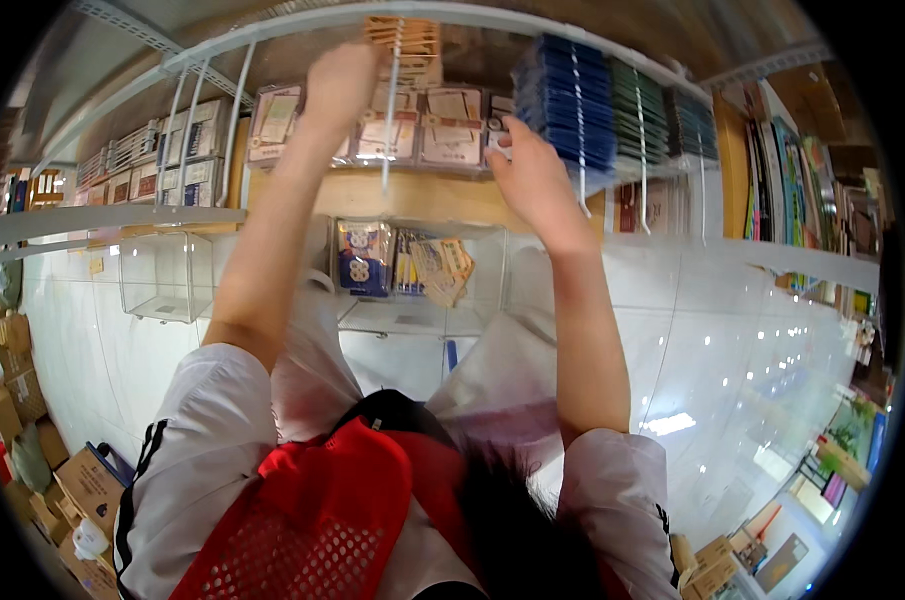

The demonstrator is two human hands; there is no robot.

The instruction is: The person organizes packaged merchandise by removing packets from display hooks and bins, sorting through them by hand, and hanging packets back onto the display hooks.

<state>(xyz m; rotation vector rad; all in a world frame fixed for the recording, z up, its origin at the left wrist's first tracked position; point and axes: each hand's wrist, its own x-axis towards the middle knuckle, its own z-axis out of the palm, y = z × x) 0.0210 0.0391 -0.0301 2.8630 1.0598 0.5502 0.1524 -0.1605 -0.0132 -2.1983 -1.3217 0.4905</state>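
Note:
My left hand (345,84) is raised over the shelf and blurred, beside a stack of orange packets (415,36). Its fingers are bent out of sight, so I cannot see whether they hold anything. My right hand (533,176) reaches in with fingers apart and nothing visible in them. Its fingertips lie close to a tall stack of blue plastic-wrapped packs (568,105). Between the hands, clear-wrapped stationery packs (452,124) stand side by side on the wooden shelf (415,193). Another wrapped pack (276,112) stands behind my left forearm.
White wire dividers (580,120) rise along the shelf. Below, a clear plastic bin (490,277) holds a dark blue pack (364,259) and tan paper pieces (446,270). A second clear bin (163,277) sits left. Books (786,172) line the right shelf; cardboard boxes (88,480) lie lower left.

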